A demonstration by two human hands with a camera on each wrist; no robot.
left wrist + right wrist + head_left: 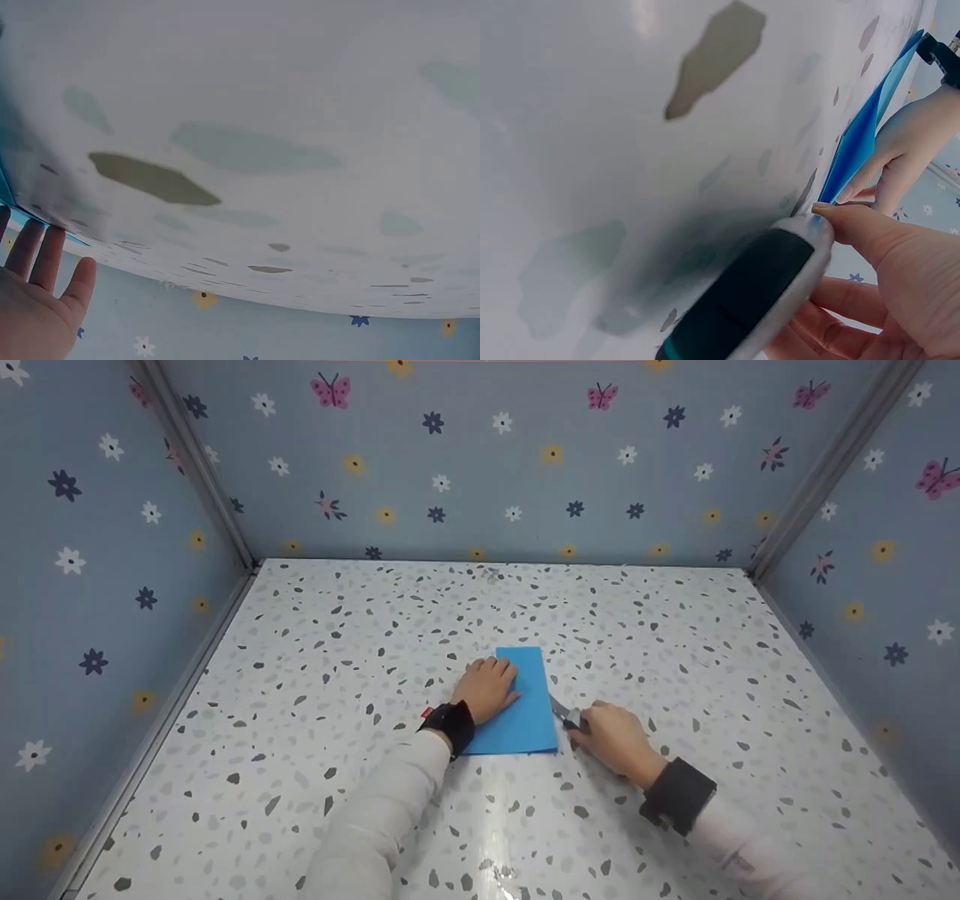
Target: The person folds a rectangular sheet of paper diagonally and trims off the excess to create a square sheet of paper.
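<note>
A blue sheet of paper (531, 690), folded into layers, lies on the speckled table. My left hand (486, 688) rests on its left part with straight fingers; in the left wrist view the fingers (49, 259) are extended and slightly spread. My right hand (616, 737) grips a utility knife (561, 709) just right of the paper, its blade pointing at the right edge. From the right wrist, the thick black and grey handle of the knife (754, 289) shows under the thumb. Whether the blade is between the layers, I cannot tell.
The white speckled tabletop (337, 660) spreads around the paper. Blue walls with flowers and butterflies (495, 457) enclose it at the back and both sides, with grey metal strips (199, 465) at the corners. Dark bands (679, 795) wrap both wrists.
</note>
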